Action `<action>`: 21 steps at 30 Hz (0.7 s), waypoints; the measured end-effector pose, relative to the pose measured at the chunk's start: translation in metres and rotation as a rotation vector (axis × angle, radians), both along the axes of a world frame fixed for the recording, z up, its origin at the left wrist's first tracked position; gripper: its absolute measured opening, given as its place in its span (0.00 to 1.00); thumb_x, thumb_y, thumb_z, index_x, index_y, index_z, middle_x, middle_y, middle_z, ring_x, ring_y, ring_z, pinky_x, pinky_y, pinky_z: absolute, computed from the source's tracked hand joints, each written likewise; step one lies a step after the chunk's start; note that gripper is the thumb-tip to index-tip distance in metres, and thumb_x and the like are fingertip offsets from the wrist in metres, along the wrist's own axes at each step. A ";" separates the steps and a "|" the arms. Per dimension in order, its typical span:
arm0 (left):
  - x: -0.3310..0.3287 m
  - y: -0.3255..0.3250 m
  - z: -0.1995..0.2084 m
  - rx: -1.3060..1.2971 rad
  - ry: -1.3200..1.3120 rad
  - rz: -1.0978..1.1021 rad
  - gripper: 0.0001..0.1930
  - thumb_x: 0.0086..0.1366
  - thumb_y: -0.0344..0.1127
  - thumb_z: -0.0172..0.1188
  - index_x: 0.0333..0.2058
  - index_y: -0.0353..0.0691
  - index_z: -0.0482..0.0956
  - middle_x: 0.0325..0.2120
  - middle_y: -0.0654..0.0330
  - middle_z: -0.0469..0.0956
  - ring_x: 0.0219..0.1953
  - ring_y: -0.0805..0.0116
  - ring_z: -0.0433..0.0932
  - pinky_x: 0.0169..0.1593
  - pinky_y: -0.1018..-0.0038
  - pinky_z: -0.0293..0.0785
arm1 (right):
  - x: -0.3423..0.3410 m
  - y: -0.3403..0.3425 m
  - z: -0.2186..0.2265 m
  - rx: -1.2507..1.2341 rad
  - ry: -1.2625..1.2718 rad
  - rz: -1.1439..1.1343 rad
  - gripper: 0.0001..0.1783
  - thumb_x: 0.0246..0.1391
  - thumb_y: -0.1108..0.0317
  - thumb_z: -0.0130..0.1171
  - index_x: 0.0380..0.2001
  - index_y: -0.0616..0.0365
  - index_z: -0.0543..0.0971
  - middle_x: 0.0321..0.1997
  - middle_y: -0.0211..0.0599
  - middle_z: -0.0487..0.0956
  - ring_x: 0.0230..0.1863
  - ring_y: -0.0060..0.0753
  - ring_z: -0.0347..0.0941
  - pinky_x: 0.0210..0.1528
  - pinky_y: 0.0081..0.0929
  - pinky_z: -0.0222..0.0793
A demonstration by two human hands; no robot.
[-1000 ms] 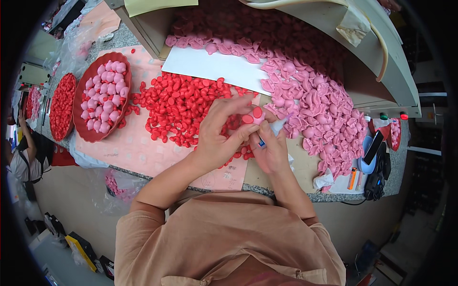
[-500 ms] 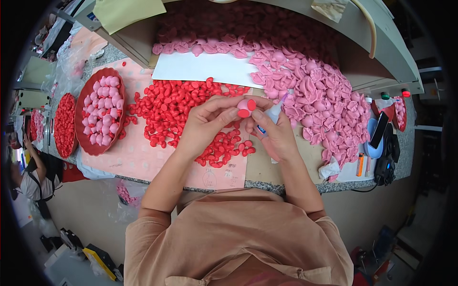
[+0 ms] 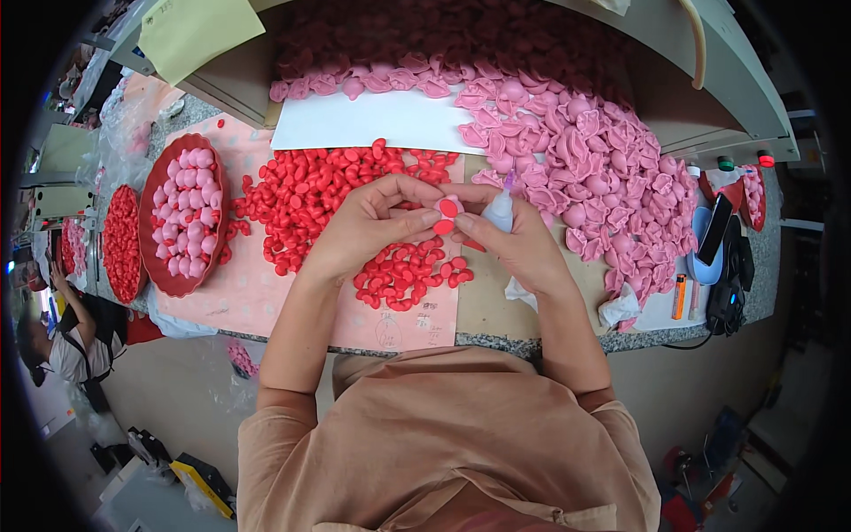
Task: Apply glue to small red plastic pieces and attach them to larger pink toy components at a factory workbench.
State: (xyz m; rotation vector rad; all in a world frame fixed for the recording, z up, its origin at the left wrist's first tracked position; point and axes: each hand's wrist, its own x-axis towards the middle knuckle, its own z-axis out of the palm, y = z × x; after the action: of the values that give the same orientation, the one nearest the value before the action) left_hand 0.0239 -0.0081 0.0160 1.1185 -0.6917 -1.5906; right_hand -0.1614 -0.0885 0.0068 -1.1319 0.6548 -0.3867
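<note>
Between my fingertips, over the table's front half, is a small pink rounded piece with two red ovals (image 3: 445,227) facing me. My left hand (image 3: 365,229) pinches it from the left. My right hand (image 3: 530,246) is closed around a small pale squeeze bottle (image 3: 499,213) with a purple nozzle pointing up. The right fingertips also meet the piece at its right side. Loose red bean-shaped pieces (image 3: 306,199) lie in a heap behind and below my left hand. Beyond my right hand spreads a big pile of pink petal-like pieces (image 3: 594,186).
At the left, a scalloped red tray (image 3: 177,285) holds pink-and-red pieces beside a dish of red pieces (image 3: 122,239). A shelf unit (image 3: 718,111) arches over the back. A phone (image 3: 714,229) and an orange tube (image 3: 679,296) lie right. A person (image 3: 75,341) is far left.
The view has shifted slightly. My right hand has tilted the bottle more upright, its nozzle now nearer the piece. The piece has turned, so its two red ovals sit nearly one above the other.
</note>
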 end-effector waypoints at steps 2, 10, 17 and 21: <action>0.002 0.000 -0.002 0.025 0.006 -0.007 0.10 0.60 0.26 0.56 0.41 0.33 0.72 0.38 0.57 0.76 0.40 0.72 0.77 0.45 0.76 0.76 | 0.000 0.000 0.005 -0.014 0.034 0.013 0.19 0.53 0.71 0.55 0.49 0.64 0.71 0.38 0.31 0.76 0.36 0.17 0.71 0.38 0.16 0.68; 0.006 0.003 -0.013 0.034 0.050 -0.060 0.08 0.59 0.25 0.56 0.38 0.34 0.72 0.37 0.58 0.76 0.39 0.72 0.77 0.43 0.77 0.76 | 0.000 0.001 -0.005 0.023 0.042 0.026 0.18 0.51 0.74 0.56 0.47 0.65 0.72 0.40 0.33 0.75 0.35 0.20 0.72 0.39 0.19 0.69; 0.008 0.005 -0.017 0.054 0.012 -0.068 0.08 0.58 0.25 0.57 0.38 0.34 0.72 0.36 0.58 0.76 0.38 0.74 0.76 0.44 0.78 0.74 | 0.001 0.004 -0.008 0.015 0.046 0.017 0.17 0.51 0.76 0.56 0.46 0.67 0.72 0.46 0.35 0.71 0.37 0.25 0.74 0.41 0.23 0.71; 0.007 0.005 -0.017 0.056 0.015 -0.072 0.08 0.58 0.25 0.57 0.38 0.34 0.72 0.35 0.58 0.76 0.38 0.74 0.76 0.44 0.78 0.74 | 0.002 0.004 -0.011 0.003 0.041 -0.002 0.16 0.51 0.76 0.55 0.45 0.67 0.72 0.47 0.37 0.72 0.37 0.27 0.74 0.41 0.24 0.72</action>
State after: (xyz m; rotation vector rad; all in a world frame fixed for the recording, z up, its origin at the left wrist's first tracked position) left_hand 0.0308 -0.0033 -0.0014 1.1319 -0.6881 -1.6866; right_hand -0.1597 -0.0841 -0.0042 -1.1387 0.6928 -0.3649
